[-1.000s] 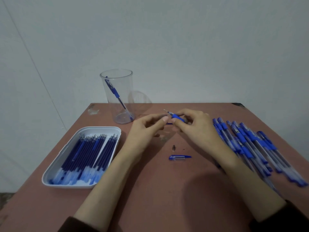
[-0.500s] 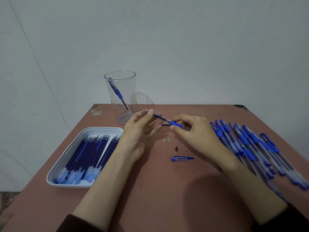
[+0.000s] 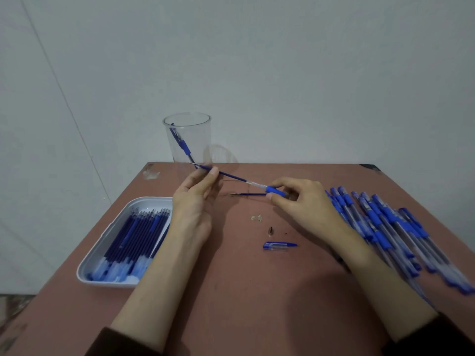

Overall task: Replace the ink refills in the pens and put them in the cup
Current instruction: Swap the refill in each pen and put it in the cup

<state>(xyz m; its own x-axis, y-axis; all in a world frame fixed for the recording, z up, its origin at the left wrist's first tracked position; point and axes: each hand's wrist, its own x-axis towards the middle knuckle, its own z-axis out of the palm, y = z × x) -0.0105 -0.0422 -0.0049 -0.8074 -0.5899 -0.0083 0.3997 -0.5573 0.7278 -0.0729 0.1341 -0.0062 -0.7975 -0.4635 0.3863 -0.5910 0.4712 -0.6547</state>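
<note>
Between tray (image 3: pixel 144 200) and pen pile (image 3: pixel 385 227), left hand (image 3: pixel 195 201) pinches the refill (image 3: pixel 231 176), right hand (image 3: pixel 305 201) grips its barrel (image 3: pixel 276 190).

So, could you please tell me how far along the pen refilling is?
Done: one pen stands in the cup. In hand: the left hand pinches a refill partly out of the barrel the right hand grips. Left: the pile of pens on the right.

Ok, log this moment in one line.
left hand pinches refill | right hand grips pen barrel | refill partly out | cup holds one pen
</note>
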